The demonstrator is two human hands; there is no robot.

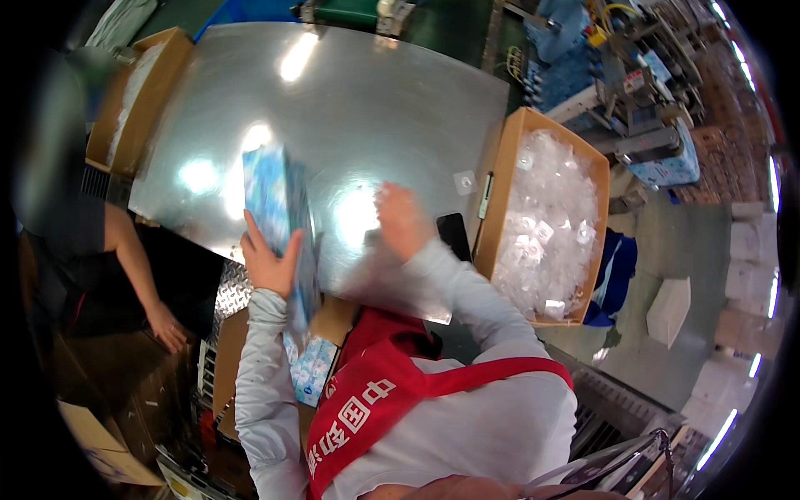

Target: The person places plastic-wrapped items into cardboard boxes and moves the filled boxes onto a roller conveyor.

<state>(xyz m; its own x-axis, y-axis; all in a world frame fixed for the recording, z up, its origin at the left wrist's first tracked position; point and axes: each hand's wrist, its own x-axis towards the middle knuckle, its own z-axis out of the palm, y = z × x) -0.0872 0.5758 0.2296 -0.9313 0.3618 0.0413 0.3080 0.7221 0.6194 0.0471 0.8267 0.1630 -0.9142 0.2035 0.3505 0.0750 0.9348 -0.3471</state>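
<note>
My left hand (271, 265) grips a long blue-and-white printed package (268, 190) at the near left part of the metal table, thumb and fingers apart around its side. The package is smeared by motion, and its lower end reaches past the table's near edge. My right hand (402, 221) is over the table, right of the package and apart from it. Motion blurs its fingers, so whether it holds anything cannot be made out. Below the package, more blue-and-white packages (312, 367) sit in a cardboard box (232, 358) beside my body.
Right of the metal table (400, 108) stands a carton (510, 167) full of clear plastic pieces (554, 225). A black phone (453, 236) lies near the table's right edge. A co-worker's arm (137, 267) is at the left, near another carton (154, 96). Machinery (642, 100) stands far right.
</note>
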